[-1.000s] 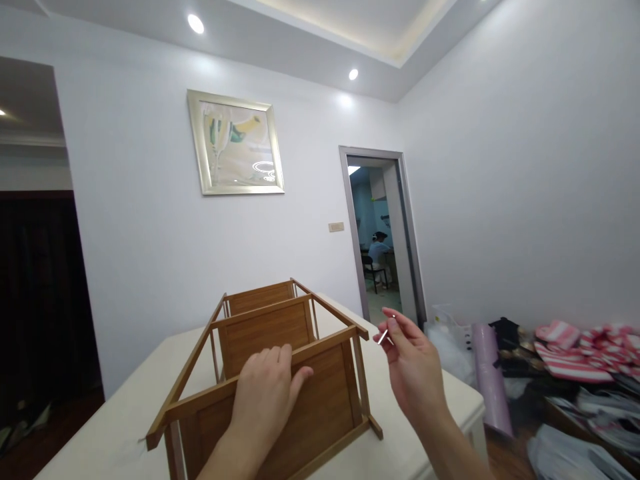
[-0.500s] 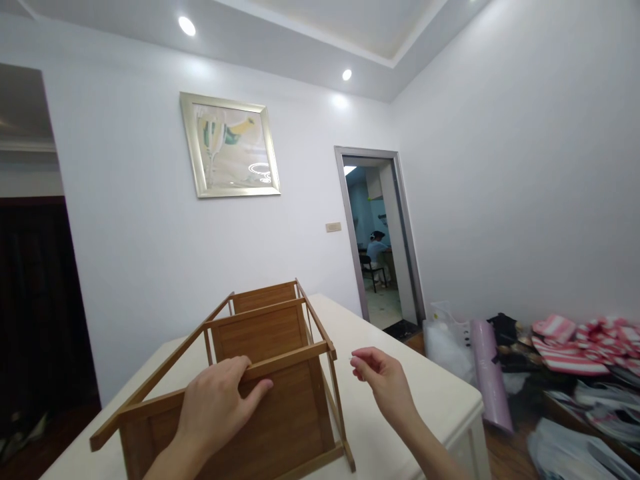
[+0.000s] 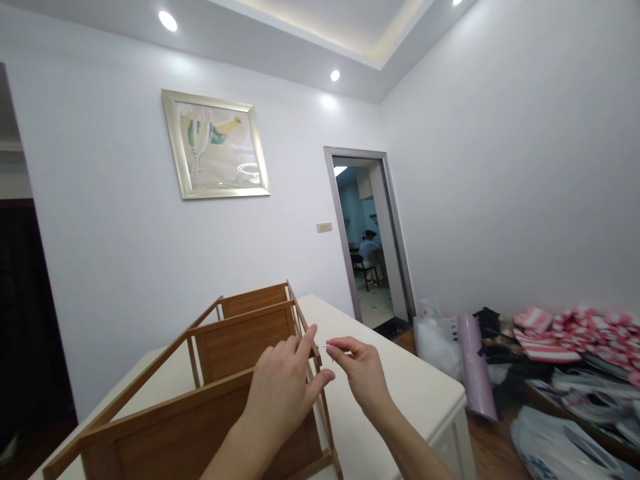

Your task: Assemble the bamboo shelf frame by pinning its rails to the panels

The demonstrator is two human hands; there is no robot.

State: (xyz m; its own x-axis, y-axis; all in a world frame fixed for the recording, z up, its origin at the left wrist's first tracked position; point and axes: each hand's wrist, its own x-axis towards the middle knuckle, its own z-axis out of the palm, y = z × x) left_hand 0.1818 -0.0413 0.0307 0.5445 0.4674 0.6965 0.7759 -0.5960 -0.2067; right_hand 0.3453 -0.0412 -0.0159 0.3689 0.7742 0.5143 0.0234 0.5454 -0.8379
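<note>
A brown wooden shelf rack [image 3: 245, 340] lies on its side on the white table [image 3: 395, 393], its frame and several panels facing me. My left hand [image 3: 283, 380] is over the near crossbar, with thumb and index finger stretched apart beside the right-hand corner of the frame. Whether its palm rests on the wood is hidden. Just right of that corner, my right hand [image 3: 360, 373] pinches a small thin metal piece [image 3: 325, 347] between thumb and fingertips. The piece points left at the frame; it is too small to name its kind.
Bags and a purple roll [image 3: 475, 367] stand on the floor right of the table. Pink-and-white striped cloth [image 3: 550, 340] and plastic bags [image 3: 560, 440] lie farther right. Behind is a wall with a framed picture [image 3: 215, 143] and a doorway, through which a seated person [image 3: 369, 252] shows.
My left hand has moved right along the crossbar towards the frame corner, its fingers spreading. My right hand has come slightly left, closer to that corner. The view has shifted a little right.
</note>
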